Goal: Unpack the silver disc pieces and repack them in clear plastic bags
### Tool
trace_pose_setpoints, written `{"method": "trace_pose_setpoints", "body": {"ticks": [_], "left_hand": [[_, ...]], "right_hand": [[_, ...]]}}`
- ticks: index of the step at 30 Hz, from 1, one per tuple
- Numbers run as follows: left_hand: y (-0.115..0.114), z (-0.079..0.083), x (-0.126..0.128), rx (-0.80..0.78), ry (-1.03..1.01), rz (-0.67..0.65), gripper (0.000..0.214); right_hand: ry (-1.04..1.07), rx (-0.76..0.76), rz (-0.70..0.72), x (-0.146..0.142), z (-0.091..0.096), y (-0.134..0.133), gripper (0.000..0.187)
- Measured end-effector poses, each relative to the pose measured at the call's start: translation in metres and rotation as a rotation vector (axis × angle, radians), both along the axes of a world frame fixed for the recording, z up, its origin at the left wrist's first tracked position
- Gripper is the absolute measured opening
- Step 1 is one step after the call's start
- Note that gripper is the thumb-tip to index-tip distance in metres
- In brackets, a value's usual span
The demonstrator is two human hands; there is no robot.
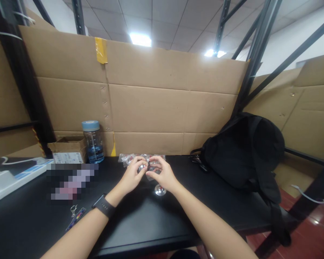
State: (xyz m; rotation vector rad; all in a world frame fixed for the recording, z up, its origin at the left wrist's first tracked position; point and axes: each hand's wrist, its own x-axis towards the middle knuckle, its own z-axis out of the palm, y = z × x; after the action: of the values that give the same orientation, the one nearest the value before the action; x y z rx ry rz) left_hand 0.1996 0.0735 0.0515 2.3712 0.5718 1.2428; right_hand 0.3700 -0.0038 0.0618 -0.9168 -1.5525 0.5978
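Note:
Above the black tabletop (140,223), my left hand (132,176) has its fingers closed on a small shiny piece (142,167), partly hidden by the fingertips. My right hand (163,174) is close beside it, with curved fingers around a clear plastic bag (151,177); its contents are hard to make out. Just under my right hand, a round silvery disc (160,190) with a reddish centre lies on the table. Behind both hands are several clear plastic packets (125,158) with small shiny things inside.
At left are a power strip (21,181), an open cardboard box (68,149), a blue-lidded water bottle (94,142) and a key ring with a strap (76,217). A black backpack (243,154) sits at right. A cardboard wall (151,111) closes off the back.

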Motion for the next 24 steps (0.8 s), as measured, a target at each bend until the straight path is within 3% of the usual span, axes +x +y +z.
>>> {"method": "trace_pose_setpoints", "body": {"ticks": [9, 13, 16, 24], "left_hand": [[-0.006, 0.004, 0.001, 0.110, 0.053, 0.175, 0.014], [-0.006, 0.003, 0.000, 0.109, 0.043, 0.231, 0.012], [-0.004, 0.002, 0.000, 0.111, 0.047, 0.237, 0.011], [-0.003, 0.001, 0.000, 0.137, 0.079, 0.181, 0.011]], "right_hand": [[0.140, -0.108, 0.047, -0.002, -0.006, 0.005, 0.044], [0.060, -0.073, -0.081, 0.003, -0.007, 0.010, 0.030], [-0.031, -0.059, -0.151, 0.008, -0.007, 0.012, 0.031], [-0.063, -0.072, -0.121, 0.009, -0.004, 0.010, 0.032]]}}
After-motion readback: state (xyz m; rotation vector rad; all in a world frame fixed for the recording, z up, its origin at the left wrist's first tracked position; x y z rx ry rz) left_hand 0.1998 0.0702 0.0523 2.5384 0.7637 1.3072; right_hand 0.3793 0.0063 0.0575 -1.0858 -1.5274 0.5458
